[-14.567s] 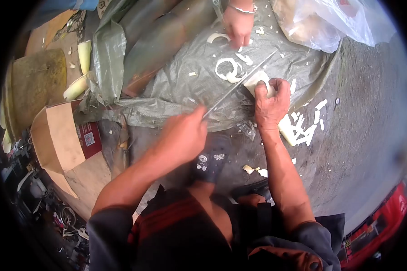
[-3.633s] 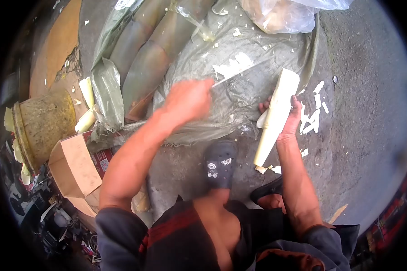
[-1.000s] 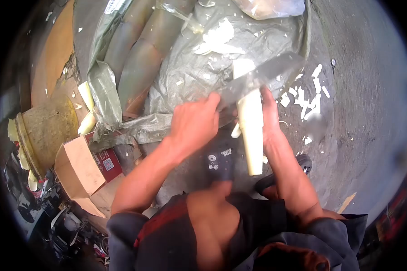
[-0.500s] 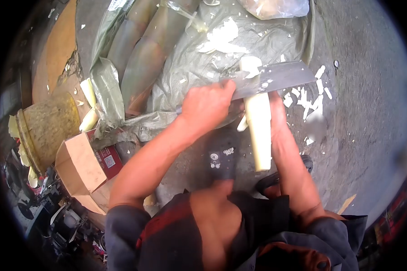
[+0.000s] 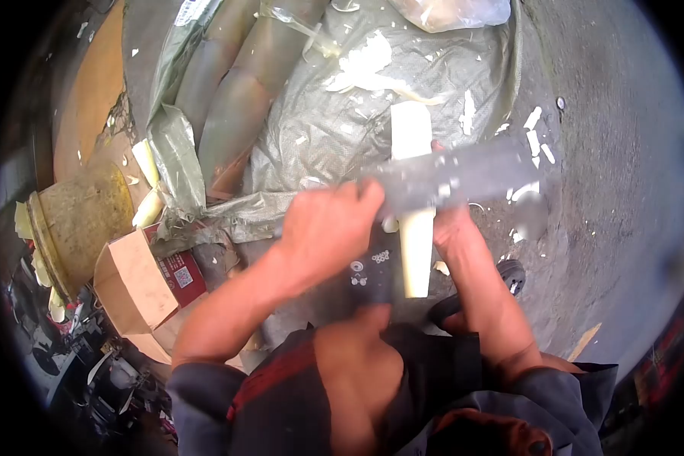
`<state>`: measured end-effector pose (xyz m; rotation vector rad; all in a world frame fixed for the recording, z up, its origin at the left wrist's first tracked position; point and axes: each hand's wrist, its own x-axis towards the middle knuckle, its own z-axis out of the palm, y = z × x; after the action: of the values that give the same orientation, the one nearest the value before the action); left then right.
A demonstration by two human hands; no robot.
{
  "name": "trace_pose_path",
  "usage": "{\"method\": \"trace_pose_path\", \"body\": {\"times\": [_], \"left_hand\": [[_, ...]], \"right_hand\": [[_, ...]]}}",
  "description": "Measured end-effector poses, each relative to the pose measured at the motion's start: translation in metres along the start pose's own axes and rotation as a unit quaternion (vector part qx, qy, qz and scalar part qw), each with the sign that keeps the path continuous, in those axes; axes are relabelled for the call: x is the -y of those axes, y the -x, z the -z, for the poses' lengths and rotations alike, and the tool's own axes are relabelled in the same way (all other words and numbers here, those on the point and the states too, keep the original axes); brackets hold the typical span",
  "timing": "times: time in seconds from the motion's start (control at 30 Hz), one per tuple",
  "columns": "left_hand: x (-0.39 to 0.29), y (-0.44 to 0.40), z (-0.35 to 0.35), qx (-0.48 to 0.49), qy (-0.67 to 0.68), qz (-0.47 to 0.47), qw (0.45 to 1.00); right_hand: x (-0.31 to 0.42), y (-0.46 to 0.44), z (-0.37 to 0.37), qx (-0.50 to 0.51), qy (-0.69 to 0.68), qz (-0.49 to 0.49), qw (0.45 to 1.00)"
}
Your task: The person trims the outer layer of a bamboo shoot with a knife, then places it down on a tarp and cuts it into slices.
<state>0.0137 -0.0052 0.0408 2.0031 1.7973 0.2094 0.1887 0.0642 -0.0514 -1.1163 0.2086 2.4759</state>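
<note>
My left hand (image 5: 330, 224) is closed round the handle of a wide-bladed cleaver (image 5: 479, 178), whose blurred blade lies across a peeled bamboo shoot (image 5: 415, 254). The shoot is long, pale and tapered, its thick end pointing away from me and its narrow end towards me. My right hand (image 5: 452, 224) grips the shoot from the right side; the blade and the shoot hide most of its fingers. White shavings (image 5: 368, 64) are heaped on a grey-green plastic sack (image 5: 281, 163) beyond the blade.
Large unpeeled shoots (image 5: 235, 106) lie on the sack at upper left. A dirty yellow bucket (image 5: 83, 220) and an open cardboard box (image 5: 133, 277) stand at left. White scraps (image 5: 536, 140) litter the floor at right. A clear plastic bag (image 5: 456, 11) sits at the top.
The cleaver has moved along the shoot towards me, with my left hand coming nearer my body. More of the shoot's thick far end shows, and a shaving now lies on the sack beyond it.
</note>
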Motion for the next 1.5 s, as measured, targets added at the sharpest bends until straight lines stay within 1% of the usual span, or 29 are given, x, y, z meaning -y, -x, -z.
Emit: {"method": "trace_pose_path", "body": {"times": [0.03, 0.07, 0.1, 0.17, 0.2, 0.3, 0.33, 0.4, 0.43, 0.47, 0.5, 0.6, 0.7, 0.73, 0.77, 0.8, 0.83, 0.9, 0.97, 1.0, 1.03, 1.1, 1.17, 1.23, 1.33, 1.37, 1.4, 1.43, 1.5], "left_hand": [[-0.003, 0.004, 0.008, 0.005, -0.003, -0.015, 1.000], [-0.005, 0.007, 0.016, 0.009, -0.007, -0.030, 0.999], [-0.005, 0.010, 0.020, 0.015, -0.010, -0.044, 0.999], [0.000, 0.007, 0.015, 0.030, -0.019, -0.010, 0.999], [0.006, 0.001, 0.010, 0.035, -0.023, 0.004, 0.999], [0.034, -0.022, -0.016, 0.020, -0.046, 0.022, 0.999], [0.037, -0.031, -0.020, 0.016, -0.060, 0.021, 0.998], [0.038, -0.043, -0.027, 0.014, -0.086, 0.020, 0.996], [0.045, -0.045, -0.033, 0.022, -0.093, 0.046, 0.994], [0.055, -0.052, -0.042, 0.026, -0.102, 0.068, 0.992], [0.061, -0.060, -0.046, 0.027, -0.110, 0.088, 0.990], [0.058, -0.046, -0.029, 0.035, -0.020, 0.140, 0.989], [0.047, -0.034, -0.016, 0.048, 0.053, 0.177, 0.982], [0.044, -0.033, -0.012, 0.071, 0.067, 0.188, 0.977], [0.041, -0.031, -0.008, 0.096, 0.084, 0.201, 0.971], [0.039, -0.031, -0.008, 0.117, 0.103, 0.214, 0.964], [0.038, -0.032, -0.010, 0.124, 0.126, 0.213, 0.961], [0.036, -0.035, -0.014, 0.141, 0.173, 0.204, 0.953], [0.041, -0.045, -0.024, 0.156, 0.178, 0.201, 0.951], [0.044, -0.052, -0.028, 0.162, 0.182, 0.197, 0.950], [0.049, -0.058, -0.031, 0.155, 0.185, 0.210, 0.947], [0.062, -0.067, -0.033, 0.145, 0.194, 0.236, 0.941], [0.075, -0.067, -0.025, 0.105, 0.197, 0.248, 0.943], [0.080, -0.065, -0.007, 0.085, 0.187, 0.276, 0.939], [0.096, -0.056, -0.005, 0.008, 0.268, 0.258, 0.928], [0.097, -0.053, -0.003, 0.000, 0.294, 0.250, 0.923], [0.098, -0.051, -0.003, -0.010, 0.317, 0.241, 0.917], [0.097, -0.053, -0.001, -0.019, 0.339, 0.233, 0.911], [0.092, -0.051, 0.006, -0.003, 0.349, 0.253, 0.902]], "right_hand": [[0.003, -0.003, -0.002, 0.002, -0.018, -0.013, 1.000], [0.006, -0.009, 0.014, 0.052, -0.029, -0.018, 0.998], [0.005, -0.008, 0.009, 0.033, -0.024, -0.019, 0.999], [0.001, 0.000, -0.001, -0.009, -0.015, -0.024, 1.000], [-0.001, -0.004, 0.002, -0.014, -0.027, -0.010, 0.999], [0.001, -0.007, 0.008, 0.015, 0.071, 0.024, 0.997], [0.005, -0.005, 0.000, -0.022, 0.094, 0.027, 0.995], [0.010, -0.004, -0.006, -0.054, 0.070, 0.014, 0.996], [0.011, -0.002, -0.007, -0.071, 0.057, 0.006, 0.996], [0.011, 0.000, -0.010, -0.061, 0.034, -0.017, 0.997], [0.006, 0.004, -0.012, -0.026, 0.087, 0.002, 0.996], [-0.005, 0.010, -0.020, -0.046, 0.099, 0.021, 0.994], [0.006, 0.004, -0.010, -0.091, 0.089, 0.111, 0.986], [0.017, 0.006, -0.016, -0.135, 0.142, 0.152, 0.969], [0.027, 0.005, -0.011, -0.162, 0.159, 0.183, 0.956], [0.038, 0.006, -0.011, -0.177, 0.171, 0.241, 0.939], [0.047, 0.013, -0.022, -0.185, 0.198, 0.289, 0.918], [0.075, 0.019, -0.029, -0.180, 0.221, 0.320, 0.904], [0.104, 0.025, -0.044, -0.190, 0.268, 0.307, 0.893], [0.115, 0.030, -0.058, -0.216, 0.326, 0.305, 0.869], [0.131, 0.033, -0.065, -0.183, 0.356, 0.280, 0.873], [0.148, 0.046, -0.088, -0.168, 0.450, 0.231, 0.846], [0.164, 0.067, -0.109, -0.164, 0.517, 0.193, 0.818], [0.177, 0.089, -0.122, -0.196, 0.564, 0.160, 0.786], [0.183, 0.116, -0.146, -0.236, 0.626, 0.127, 0.732], [0.184, 0.123, -0.151, -0.244, 0.645, 0.105, 0.716], [0.182, 0.127, -0.158, -0.215, 0.669, 0.101, 0.704], [0.184, 0.125, -0.156, -0.205, 0.720, 0.114, 0.653], [0.182, 0.117, -0.147, -0.175, 0.809, 0.127, 0.547]]}}
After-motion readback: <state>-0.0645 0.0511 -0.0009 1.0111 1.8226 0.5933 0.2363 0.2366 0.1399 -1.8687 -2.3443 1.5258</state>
